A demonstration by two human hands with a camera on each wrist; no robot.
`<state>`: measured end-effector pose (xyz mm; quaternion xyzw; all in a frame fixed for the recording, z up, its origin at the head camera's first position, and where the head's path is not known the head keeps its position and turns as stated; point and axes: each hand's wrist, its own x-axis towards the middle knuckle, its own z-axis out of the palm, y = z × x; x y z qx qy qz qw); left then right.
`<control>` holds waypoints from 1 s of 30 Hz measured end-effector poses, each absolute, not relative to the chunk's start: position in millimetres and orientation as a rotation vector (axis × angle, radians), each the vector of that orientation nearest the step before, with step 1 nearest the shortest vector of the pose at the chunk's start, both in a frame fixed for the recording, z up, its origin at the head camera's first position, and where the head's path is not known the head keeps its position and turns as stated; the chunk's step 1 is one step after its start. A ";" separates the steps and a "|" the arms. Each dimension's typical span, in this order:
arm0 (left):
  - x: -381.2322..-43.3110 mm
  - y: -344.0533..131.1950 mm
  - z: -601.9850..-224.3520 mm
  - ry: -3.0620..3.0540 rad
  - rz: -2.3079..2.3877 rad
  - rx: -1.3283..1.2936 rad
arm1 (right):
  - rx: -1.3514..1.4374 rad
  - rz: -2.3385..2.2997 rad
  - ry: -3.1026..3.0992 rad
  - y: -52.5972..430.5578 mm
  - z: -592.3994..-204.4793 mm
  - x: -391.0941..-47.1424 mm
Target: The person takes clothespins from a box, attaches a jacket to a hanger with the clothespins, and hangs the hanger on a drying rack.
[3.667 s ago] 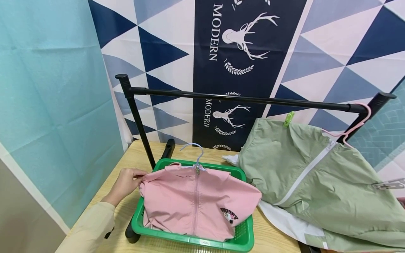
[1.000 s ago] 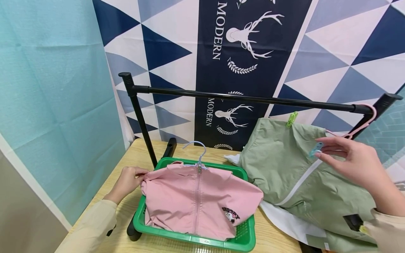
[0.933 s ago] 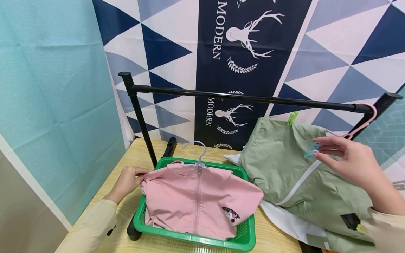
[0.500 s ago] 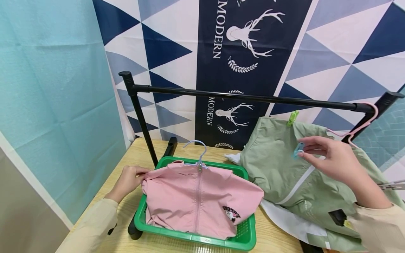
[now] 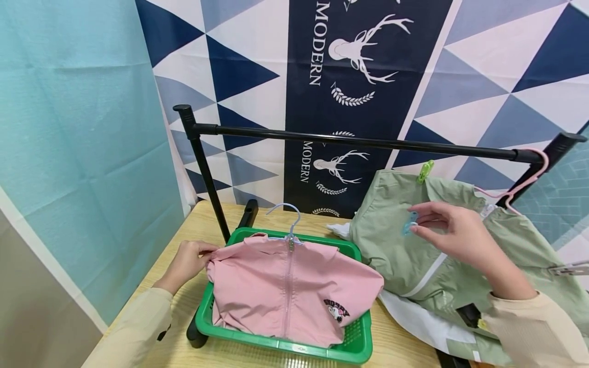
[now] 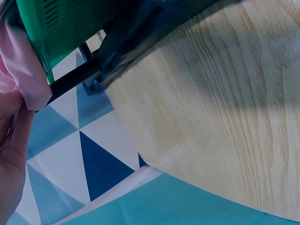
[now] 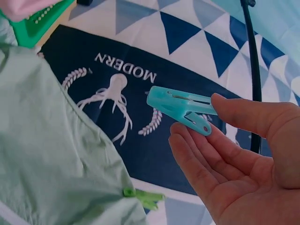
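A pink zip jacket (image 5: 257, 291) with a cartoon patch lies on a lilac hanger (image 5: 294, 220) in a green basket (image 5: 363, 332). My left hand (image 5: 186, 266) pinches the jacket's left shoulder edge between thumb and fingers, as the left wrist view also shows. My right hand (image 5: 460, 237) holds a translucent blue clothespin (image 7: 180, 105) by its handle end, between thumb and fingertips, in front of a sage green jacket (image 5: 391, 230). In the right wrist view the clothespin's nose points away from the hand, with nothing in its jaws.
A black garment rack (image 5: 345, 140) spans the wooden table (image 5: 405, 335). On its right end hangs the green jacket from a pink hanger (image 5: 536, 174), with a lime clothespin (image 5: 425, 171) at its shoulder. A metal clip (image 5: 570, 269) shows at far right. Patterned cloth covers the wall behind.
My right hand has come into view from the right with the blue clothespin and moved left across the green jacket. The left hand keeps its pinch on the pink jacket.
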<state>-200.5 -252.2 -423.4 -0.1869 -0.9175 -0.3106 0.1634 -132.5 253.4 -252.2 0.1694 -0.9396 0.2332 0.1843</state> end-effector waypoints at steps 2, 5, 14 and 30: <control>-200.4 -252.3 -424.0 -2.612 -0.886 -0.537 | 0.505 0.694 -2.645 248.1 -255.9 -133.8; -200.3 -252.1 -424.9 -2.606 -0.886 -0.537 | 0.543 0.736 -2.642 239.4 -262.0 -135.4; -199.8 -250.4 -423.5 -2.604 -0.885 -0.543 | 0.648 0.818 -2.641 211.1 -282.9 -138.8; -201.2 -249.4 -423.4 -2.625 -0.876 -0.510 | 0.896 1.092 -2.638 148.3 -306.8 -149.3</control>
